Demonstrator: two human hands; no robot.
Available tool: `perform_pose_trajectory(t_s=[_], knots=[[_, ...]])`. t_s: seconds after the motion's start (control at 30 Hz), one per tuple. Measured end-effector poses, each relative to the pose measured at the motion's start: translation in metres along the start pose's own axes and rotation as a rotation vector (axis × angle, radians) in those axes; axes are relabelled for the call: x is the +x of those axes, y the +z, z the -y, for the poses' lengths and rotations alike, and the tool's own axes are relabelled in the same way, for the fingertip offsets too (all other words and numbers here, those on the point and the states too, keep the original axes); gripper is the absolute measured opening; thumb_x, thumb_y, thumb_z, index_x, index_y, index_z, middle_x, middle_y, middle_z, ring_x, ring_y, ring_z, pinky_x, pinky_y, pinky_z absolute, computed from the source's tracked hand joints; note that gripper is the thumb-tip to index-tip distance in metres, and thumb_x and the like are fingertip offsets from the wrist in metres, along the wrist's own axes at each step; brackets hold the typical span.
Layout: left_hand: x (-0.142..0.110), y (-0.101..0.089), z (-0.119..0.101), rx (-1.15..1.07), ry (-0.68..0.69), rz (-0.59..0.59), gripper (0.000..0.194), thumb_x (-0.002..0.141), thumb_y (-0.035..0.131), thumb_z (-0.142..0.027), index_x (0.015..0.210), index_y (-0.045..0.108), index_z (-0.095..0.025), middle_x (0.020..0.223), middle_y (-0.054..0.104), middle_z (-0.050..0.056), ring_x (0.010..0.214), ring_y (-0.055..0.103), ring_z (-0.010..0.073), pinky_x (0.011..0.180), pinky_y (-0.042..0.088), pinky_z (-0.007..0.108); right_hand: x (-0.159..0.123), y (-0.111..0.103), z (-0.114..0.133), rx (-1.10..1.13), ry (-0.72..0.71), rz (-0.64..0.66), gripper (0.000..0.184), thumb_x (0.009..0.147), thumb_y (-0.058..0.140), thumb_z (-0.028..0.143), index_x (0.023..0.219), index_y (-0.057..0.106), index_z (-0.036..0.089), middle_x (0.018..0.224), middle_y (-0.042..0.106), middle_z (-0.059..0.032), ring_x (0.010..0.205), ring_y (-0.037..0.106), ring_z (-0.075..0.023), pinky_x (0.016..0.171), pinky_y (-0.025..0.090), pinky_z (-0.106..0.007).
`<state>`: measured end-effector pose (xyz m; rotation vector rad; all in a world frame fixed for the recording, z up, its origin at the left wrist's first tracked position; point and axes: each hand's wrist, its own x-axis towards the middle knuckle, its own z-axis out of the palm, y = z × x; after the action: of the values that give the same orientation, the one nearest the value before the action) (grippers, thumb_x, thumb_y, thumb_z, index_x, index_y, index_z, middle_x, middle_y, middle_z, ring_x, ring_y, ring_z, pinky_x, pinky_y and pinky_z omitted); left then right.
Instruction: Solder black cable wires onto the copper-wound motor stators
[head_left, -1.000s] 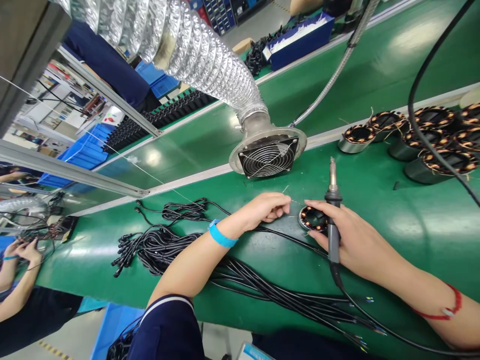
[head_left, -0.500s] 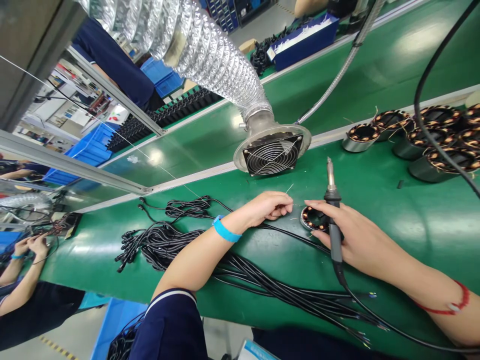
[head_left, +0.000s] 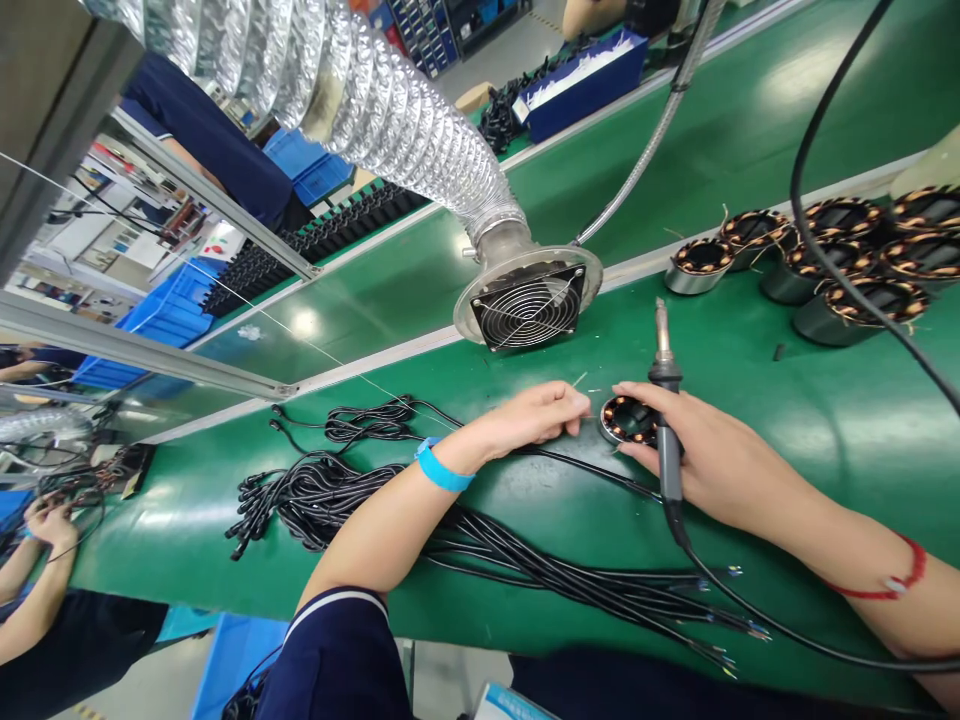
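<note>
Left hand [head_left: 544, 412] had edged nearer the copper-wound ring [head_left: 612, 427], right of the frame's centre.
Its fingers pinched a thin wire [head_left: 580, 380]; the right hand [head_left: 712, 455] gripped ring and soldering iron [head_left: 669, 462]; the ring seemed best held steady.

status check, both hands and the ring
Left hand closed on thin strand. Right hand gripping ring and soldering iron. Black cables under left forearm.
</note>
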<state>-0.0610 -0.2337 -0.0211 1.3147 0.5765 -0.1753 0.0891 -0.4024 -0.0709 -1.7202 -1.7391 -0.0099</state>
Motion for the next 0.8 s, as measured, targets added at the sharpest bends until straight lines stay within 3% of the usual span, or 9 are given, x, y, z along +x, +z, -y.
perform_pose_trajectory(t_s=[0.1,0.2,0.3,0.43,0.67,0.8], knots=[[-0.005,0.006,-0.006,0.097,-0.121,0.121,0.022,0.091,0.064,-0.024,0.073,0.062,-0.012,0.063,0.058,-0.004,0.057,0.044,0.0045,0.057,0.030,0.021,0.000,-0.001,-0.003,-0.004,0.025,-0.015,0.043,0.103,0.047,0.040,0.138,0.047,0.017,0.101,0.070,-0.0124,0.082,0.070,-0.0257,0.069,0.061,-0.040],[-0.006,0.010,-0.005,0.058,-0.149,0.142,0.018,0.087,0.063,-0.013,0.069,0.064,-0.011,0.062,0.060,-0.003,0.053,0.042,0.0040,0.054,0.026,0.022,-0.001,-0.001,-0.003,0.002,0.037,-0.009,0.043,0.102,0.047,0.040,0.139,0.047,0.018,0.101,0.070,-0.0117,0.082,0.070,-0.0260,0.069,0.061,-0.041],[-0.004,0.012,0.003,-0.063,-0.138,0.112,0.014,0.082,0.068,-0.020,0.072,0.066,-0.011,0.060,0.062,-0.002,0.044,0.034,0.0030,0.049,0.015,0.025,-0.002,0.000,-0.004,0.024,0.055,0.024,0.044,0.101,0.047,0.040,0.140,0.046,0.019,0.102,0.069,-0.0122,0.084,0.070,-0.0266,0.071,0.061,-0.042],[-0.003,0.010,0.009,-0.202,-0.069,0.122,0.025,0.072,0.077,-0.034,0.072,0.066,-0.011,0.060,0.063,0.001,0.043,0.033,0.0024,0.048,0.013,0.024,-0.004,-0.001,-0.005,0.088,0.032,0.093,0.046,0.101,0.049,0.040,0.142,0.044,0.020,0.113,0.070,-0.0130,0.093,0.071,-0.0277,0.074,0.062,-0.043],[-0.005,0.007,0.003,-0.162,-0.076,0.045,0.037,0.069,0.079,-0.045,0.076,0.062,-0.012,0.063,0.058,-0.003,0.043,0.032,0.0014,0.046,0.011,0.022,-0.003,-0.005,-0.008,0.080,-0.002,0.092,0.043,0.102,0.048,0.040,0.140,0.046,0.020,0.102,0.070,-0.0107,0.085,0.069,-0.0253,0.071,0.059,-0.040],[-0.001,0.011,0.009,-0.111,-0.025,-0.004,0.039,0.071,0.077,-0.048,0.074,0.061,-0.013,0.060,0.056,-0.004,0.044,0.030,0.0018,0.048,0.014,0.022,-0.003,-0.003,-0.006,0.078,0.014,0.058,0.043,0.103,0.043,0.044,0.138,0.049,0.020,0.098,0.066,-0.0111,0.089,0.067,-0.0268,0.076,0.058,-0.042]])
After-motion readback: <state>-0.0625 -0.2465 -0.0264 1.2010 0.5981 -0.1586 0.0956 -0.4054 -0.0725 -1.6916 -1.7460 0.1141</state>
